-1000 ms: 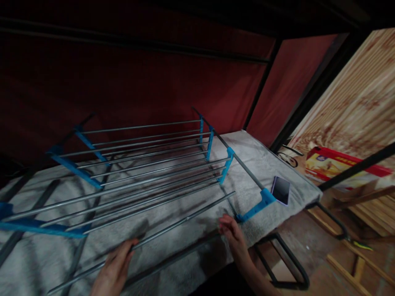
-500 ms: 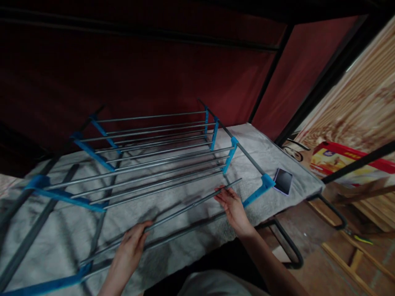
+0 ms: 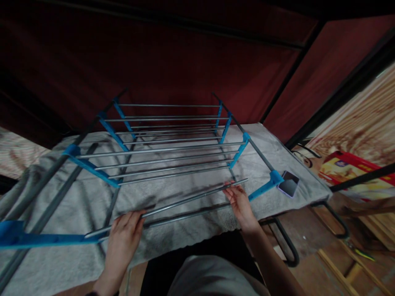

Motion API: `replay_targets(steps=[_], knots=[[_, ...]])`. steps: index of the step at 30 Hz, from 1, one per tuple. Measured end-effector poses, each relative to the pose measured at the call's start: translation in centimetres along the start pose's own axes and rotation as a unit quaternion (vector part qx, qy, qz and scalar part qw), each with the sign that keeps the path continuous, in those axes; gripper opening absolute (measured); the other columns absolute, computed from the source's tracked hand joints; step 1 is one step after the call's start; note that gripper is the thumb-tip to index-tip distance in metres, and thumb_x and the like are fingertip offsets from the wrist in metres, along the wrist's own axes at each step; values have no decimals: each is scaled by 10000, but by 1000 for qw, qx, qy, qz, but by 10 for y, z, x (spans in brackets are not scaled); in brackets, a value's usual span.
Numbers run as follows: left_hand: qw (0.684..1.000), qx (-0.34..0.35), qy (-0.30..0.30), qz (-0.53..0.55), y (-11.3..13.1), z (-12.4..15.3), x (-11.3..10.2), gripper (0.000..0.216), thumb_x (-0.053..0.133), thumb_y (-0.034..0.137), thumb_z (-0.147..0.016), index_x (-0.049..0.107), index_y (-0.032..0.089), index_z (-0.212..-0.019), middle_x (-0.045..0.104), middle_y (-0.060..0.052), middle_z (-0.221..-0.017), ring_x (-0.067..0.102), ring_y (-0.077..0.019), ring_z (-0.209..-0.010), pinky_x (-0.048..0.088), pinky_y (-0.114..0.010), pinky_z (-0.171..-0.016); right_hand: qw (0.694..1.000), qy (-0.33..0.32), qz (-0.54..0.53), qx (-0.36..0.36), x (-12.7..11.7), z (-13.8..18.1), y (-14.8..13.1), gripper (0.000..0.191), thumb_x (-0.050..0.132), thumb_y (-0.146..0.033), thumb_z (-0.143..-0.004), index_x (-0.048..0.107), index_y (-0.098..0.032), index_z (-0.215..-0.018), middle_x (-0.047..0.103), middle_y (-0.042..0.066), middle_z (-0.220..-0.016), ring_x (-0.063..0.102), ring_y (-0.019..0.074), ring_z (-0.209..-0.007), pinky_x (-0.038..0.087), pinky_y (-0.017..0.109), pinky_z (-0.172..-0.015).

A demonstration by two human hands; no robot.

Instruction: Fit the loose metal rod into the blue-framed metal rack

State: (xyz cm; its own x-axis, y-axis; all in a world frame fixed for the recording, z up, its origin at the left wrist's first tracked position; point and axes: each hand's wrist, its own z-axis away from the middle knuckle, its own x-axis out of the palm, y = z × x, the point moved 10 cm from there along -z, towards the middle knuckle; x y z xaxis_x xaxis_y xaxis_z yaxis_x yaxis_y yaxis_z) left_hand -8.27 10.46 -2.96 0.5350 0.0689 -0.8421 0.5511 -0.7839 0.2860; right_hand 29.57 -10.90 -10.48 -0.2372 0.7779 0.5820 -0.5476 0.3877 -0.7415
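A metal rack (image 3: pixel 173 142) with grey rods and blue plastic brackets lies on a grey blanket (image 3: pixel 191 176). A loose grey rod (image 3: pixel 182 201) runs across its near side. My left hand (image 3: pixel 123 236) is closed around the rod's left part, near a blue bracket (image 3: pixel 46 239). Further right, my right hand (image 3: pixel 240 201) pinches the rod close to its right end, beside another blue bracket (image 3: pixel 265 186).
A phone (image 3: pixel 289 184) lies on the blanket's right edge, beside the right blue bracket. A dark red fabric wall rises behind. A red and yellow box (image 3: pixel 354 172) sits at the right, wooden slats (image 3: pixel 348 269) and black metal legs (image 3: pixel 288 244) below.
The view has swung left and back, showing more of the rack's left side. Both hands have taken hold of the loose rod and raised it toward the blue brackets.
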Motion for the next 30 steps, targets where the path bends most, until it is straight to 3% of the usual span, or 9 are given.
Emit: replay_targets(steps=[5, 7, 10, 13, 16, 20, 23, 26, 30], knots=[[1000, 18, 10, -18, 8, 7, -14, 249, 505, 328, -1075, 743, 258, -1100, 798, -74, -963, 731, -307, -912, 520, -445, -920, 999, 10, -12, 29, -9, -4, 12, 297, 980, -243, -656, 720, -247, -797, 804, -21, -845, 768, 159, -830, 685, 301, -832], [999, 9, 29, -24, 11, 8, -19, 247, 509, 320, -1074, 745, 257, -1110, 809, -89, -1004, 739, -323, -972, 498, -499, -1019, 999, 19, -22, 35, -13, -7, 16, 318, 995, -244, -646, 704, -246, -775, 805, -18, -847, 775, 168, -853, 685, 314, -843], [994, -48, 90, -48, 10, 8, -32, 220, 537, 292, -1061, 750, 246, -1095, 810, -129, -1109, 717, -374, -1197, 359, -644, -1210, 998, 49, -17, 40, -24, -12, 19, 348, 1015, -249, -640, 684, -239, -746, 803, -15, -840, 778, 178, -862, 687, 347, -870], [977, -130, 154, -65, 7, 10, -49, 183, 573, 290, -1038, 745, 241, -1075, 773, -159, -1232, 609, -423, -1417, 247, -726, -1270, 997, 55, -6, 51, -34, -15, 22, 339, 1008, -241, -654, 682, -234, -743, 794, -28, -826, 769, 163, -846, 684, 349, -894], [959, -203, 188, -58, 3, 12, -60, 221, 605, 266, -1014, 738, 244, -1188, 662, -188, -1471, 495, -430, -1546, 271, -714, -1282, 997, 44, 9, 69, -52, -22, 27, 304, 990, -235, -655, 708, -241, -770, 791, -41, -842, 764, 147, -842, 688, 321, -877], [941, -239, 240, 11, -8, 12, -69, 424, 603, 199, -983, 675, 232, -1399, 403, -213, -1736, 363, -403, -1660, 374, -630, -1293, 990, 51, 63, 112, -83, -44, 43, 220, 921, -243, -702, 779, -261, -869, 815, 11, -950, 788, 187, -894, 709, 337, -832], [912, -269, 297, 90, -23, 18, -73, 523, 629, 189, -956, 635, 257, -1474, 353, -179, -1781, 353, -375, -1677, 369, -585, -1328, 987, 51, 91, 118, -94, -52, 47, 206, 893, -280, -709, 788, -272, -887, 813, 37, -978, 794, 222, -925, 721, 373, -812], [867, -292, 330, 231, -36, 20, -68, 565, 677, 237, -946, 619, 289, -1505, 534, -160, -1661, 527, -351, -1567, 445, -551, -1287, 988, 28, 111, 102, -94, -53, 43, 206, 905, -325, -726, 786, -285, -890, 805, 46, -987, 799, 242, -980, 724, 418, -869], [757, -348, 364, 416, -44, 21, -55, 664, 801, 355, -915, 584, 322, -1542, 583, -149, -1630, 708, -334, -1377, 521, -516, -1212, 983, 32, 135, 120, -97, -53, 44, 130, 845, -338, -797, 792, -323, -915, 803, 51, -1035, 800, 249, -1021, 730, 457, -886]])
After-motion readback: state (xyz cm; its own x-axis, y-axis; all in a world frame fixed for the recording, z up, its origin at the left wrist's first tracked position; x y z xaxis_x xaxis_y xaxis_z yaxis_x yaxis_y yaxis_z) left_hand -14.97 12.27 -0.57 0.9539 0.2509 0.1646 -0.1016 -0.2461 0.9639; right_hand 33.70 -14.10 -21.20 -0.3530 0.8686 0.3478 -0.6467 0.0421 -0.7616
